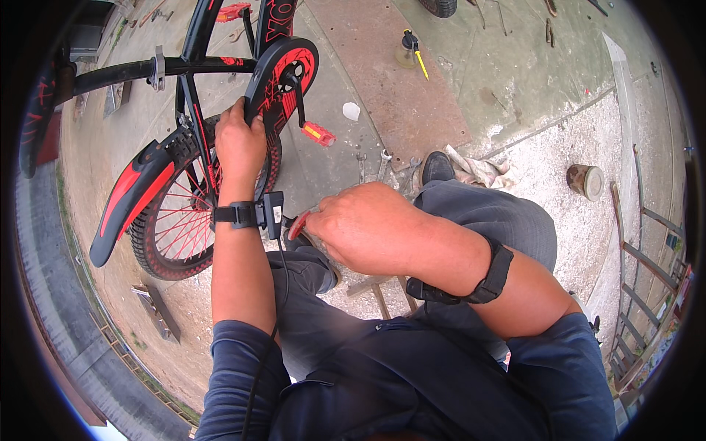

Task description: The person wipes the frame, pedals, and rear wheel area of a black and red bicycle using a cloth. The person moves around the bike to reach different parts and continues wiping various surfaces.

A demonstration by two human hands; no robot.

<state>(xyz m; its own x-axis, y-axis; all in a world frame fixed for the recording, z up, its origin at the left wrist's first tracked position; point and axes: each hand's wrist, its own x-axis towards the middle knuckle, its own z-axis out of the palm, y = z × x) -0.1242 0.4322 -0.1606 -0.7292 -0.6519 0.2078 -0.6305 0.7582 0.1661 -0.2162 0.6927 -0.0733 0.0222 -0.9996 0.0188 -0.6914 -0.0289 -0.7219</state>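
A black and red bicycle [193, 67] stands in front of me on the left. My left hand [240, 143] is closed on the lower edge of its black and red chain guard [273, 84]. Beneath that hand are the spoked rear wheel [176, 228] and a black and red mudguard [136, 195]. My right hand [368, 224] is closed, away from the bicycle, around a tool with a red handle [298, 226]; its working end is hidden. A crank carries a red and yellow pedal [318, 134] just right of the guard.
Wrenches [384, 163] lie on the ground ahead of my shoe [438, 167], with a crumpled cloth [482, 169] nearby. A bottle with a black top and yellow nozzle [408, 51] stands on the right. Farther right are a can [585, 181] and a metal ladder-like frame [647, 264].
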